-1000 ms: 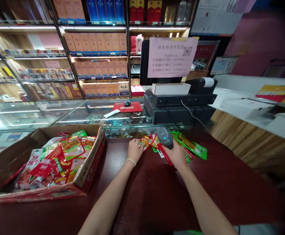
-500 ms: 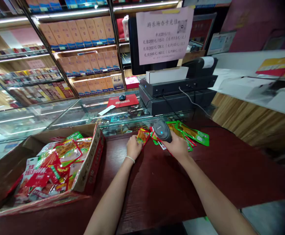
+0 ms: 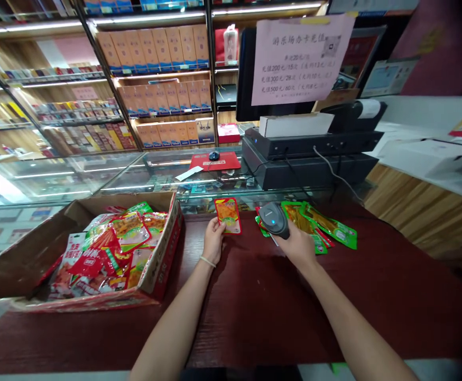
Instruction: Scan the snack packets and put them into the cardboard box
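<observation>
My left hand [image 3: 214, 241] pinches a red-edged snack packet [image 3: 228, 216] by its lower left side, holding it upright with its printed face toward me. In my right hand [image 3: 299, 247] is a dark barcode scanner [image 3: 274, 219] with a small blue light on top; my fingers wrap its handle. Several green and red snack packets [image 3: 330, 225] lie on the counter just beyond and right of the scanner, partly covered by it and my hand. To the left, an open cardboard box [image 3: 171, 233] holds many more packets, red, green and white.
A glass display case [image 3: 136, 177] runs along the back, with a mouse [image 3: 214, 155] on a red mat. Behind the packets stand a black cash drawer [image 3: 314, 168] and a monitor [image 3: 247, 74] with a paper sign [image 3: 302, 58]. Cables trail over the right of the brown counter [image 3: 262, 317].
The packet in my left hand has turned from slanted to upright, its face now plainly showing. My right hand keeps the scanner beside the packet pile. The whole view has shifted a little.
</observation>
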The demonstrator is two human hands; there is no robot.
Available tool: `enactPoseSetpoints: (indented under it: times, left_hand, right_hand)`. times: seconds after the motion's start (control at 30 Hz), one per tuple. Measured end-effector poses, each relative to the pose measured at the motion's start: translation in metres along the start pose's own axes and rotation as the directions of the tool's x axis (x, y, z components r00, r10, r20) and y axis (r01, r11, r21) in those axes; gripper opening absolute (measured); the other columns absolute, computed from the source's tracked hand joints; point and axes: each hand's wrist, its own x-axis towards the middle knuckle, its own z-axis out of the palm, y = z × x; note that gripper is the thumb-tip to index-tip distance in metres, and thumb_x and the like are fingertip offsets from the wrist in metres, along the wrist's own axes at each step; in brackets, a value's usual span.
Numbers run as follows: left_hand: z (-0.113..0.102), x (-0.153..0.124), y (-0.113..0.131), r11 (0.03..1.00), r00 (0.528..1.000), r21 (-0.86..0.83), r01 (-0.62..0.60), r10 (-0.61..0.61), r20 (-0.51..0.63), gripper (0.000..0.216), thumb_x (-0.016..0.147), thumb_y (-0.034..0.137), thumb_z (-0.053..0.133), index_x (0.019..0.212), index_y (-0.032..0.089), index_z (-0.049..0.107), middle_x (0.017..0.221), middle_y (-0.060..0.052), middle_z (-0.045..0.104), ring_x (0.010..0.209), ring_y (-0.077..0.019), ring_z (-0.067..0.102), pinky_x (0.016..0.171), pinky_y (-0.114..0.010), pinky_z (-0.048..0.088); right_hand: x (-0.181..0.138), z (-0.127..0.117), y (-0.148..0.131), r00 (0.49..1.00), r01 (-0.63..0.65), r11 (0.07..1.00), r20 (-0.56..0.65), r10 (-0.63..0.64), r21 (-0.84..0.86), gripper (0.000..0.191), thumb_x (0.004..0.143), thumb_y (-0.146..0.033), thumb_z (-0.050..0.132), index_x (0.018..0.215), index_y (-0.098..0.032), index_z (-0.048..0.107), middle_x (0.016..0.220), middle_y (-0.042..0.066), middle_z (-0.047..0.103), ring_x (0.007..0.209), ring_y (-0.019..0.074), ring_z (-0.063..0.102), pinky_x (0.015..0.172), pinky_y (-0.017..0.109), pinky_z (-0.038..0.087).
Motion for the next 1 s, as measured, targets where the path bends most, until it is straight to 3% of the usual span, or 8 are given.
enactPoseSetpoints:
  times: [0.23,0.33,0.43,0.53,0.7,0.83,0.93,1.0]
  left_hand:
    - [0.004,-0.007,0.008,0.915,0.958,-0.289,0.282,-0.253,0.135,0.036,0.076,0.026,0.068,0.109,0.025,0.054,0.077,0.004,0.058,0.057,-0.0066,0.05,0.058,-0.02,0.041]
    - [0.005,-0.011,0.016,0.828,0.903,-0.378,0.414,-0.323,0.282,0.034,0.083,0.041,0.063,0.112,0.024,0.057,0.075,0.003,0.056,0.053,-0.0061,0.045,0.052,-0.019,0.037]
    - [0.005,-0.016,0.03,0.729,0.829,-0.433,0.53,-0.338,0.446,0.058,0.081,0.065,0.055,0.117,0.02,0.059,0.08,-0.002,0.058,0.061,-0.0097,0.051,0.055,-0.022,0.042]
    - [0.003,-0.019,0.038,0.703,0.806,-0.438,0.561,-0.343,0.482,0.07,0.078,0.072,0.053,0.118,0.016,0.061,0.095,-0.009,0.065,0.073,-0.0144,0.059,0.064,-0.028,0.049]
    - [0.001,-0.012,0.023,0.818,0.878,-0.342,0.462,-0.369,0.304,0.035,0.086,0.035,0.06,0.114,0.014,0.064,0.122,-0.011,0.065,0.105,-0.021,0.063,0.093,-0.039,0.049]
    - [0.001,-0.003,0.005,0.974,0.982,-0.127,0.187,-0.185,0.027,0.038,0.076,0.039,0.072,0.102,0.012,0.068,0.101,-0.01,0.073,0.09,-0.0202,0.068,0.091,-0.035,0.05]
    - [-0.002,0.0,0.0,0.992,0.999,0.122,-0.001,0.006,-0.037,0.041,0.069,0.039,0.078,0.099,0.012,0.07,0.092,-0.007,0.075,0.082,-0.0196,0.069,0.085,-0.034,0.052]
    - [-0.005,0.002,-0.002,0.977,0.998,0.21,-0.042,0.049,-0.03,0.04,0.069,0.039,0.078,0.098,0.012,0.071,0.091,-0.006,0.075,0.08,-0.0189,0.068,0.082,-0.032,0.052]
  right_hand:
    - [-0.002,-0.001,-0.005,0.999,-0.029,1.0,0.02,0.029,0.008,0.043,0.079,-0.054,0.058,0.107,-0.021,0.065,0.075,0.009,0.073,0.067,0.0282,0.067,0.056,0.03,0.036]
    - [-0.002,-0.002,-0.008,0.999,-0.03,0.999,0.038,0.029,0.022,0.042,0.079,-0.052,0.058,0.108,-0.022,0.065,0.076,0.009,0.073,0.068,0.0285,0.068,0.056,0.03,0.036]
    - [-0.003,-0.002,-0.008,0.999,-0.029,0.999,0.04,0.028,0.024,0.044,0.079,-0.052,0.058,0.11,-0.022,0.065,0.077,0.009,0.073,0.068,0.0284,0.068,0.056,0.03,0.036]
    - [-0.003,0.0,-0.007,0.999,-0.033,0.999,0.029,0.032,0.027,0.045,0.079,-0.053,0.058,0.111,-0.022,0.065,0.077,0.008,0.073,0.067,0.028,0.068,0.056,0.03,0.037]
    - [-0.003,0.0,-0.008,0.999,-0.045,0.998,0.018,0.044,0.052,0.045,0.077,-0.053,0.06,0.11,-0.022,0.065,0.079,0.009,0.073,0.071,0.0297,0.068,0.058,0.031,0.04]
    - [-0.005,-0.005,-0.012,0.998,-0.063,0.987,0.025,0.06,0.15,0.052,0.075,-0.05,0.062,0.119,-0.022,0.06,0.081,0.008,0.073,0.074,0.0303,0.069,0.061,0.032,0.043]
    - [-0.008,-0.011,-0.018,0.996,-0.06,0.956,0.088,0.036,0.288,0.057,0.074,-0.047,0.064,0.125,-0.024,0.054,0.086,0.006,0.073,0.079,0.0285,0.07,0.062,0.031,0.046]
    - [-0.011,-0.016,-0.022,0.992,-0.007,0.926,0.116,-0.04,0.378,0.058,0.075,-0.043,0.064,0.128,-0.024,0.05,0.096,0.006,0.073,0.084,0.0271,0.07,0.065,0.03,0.047]
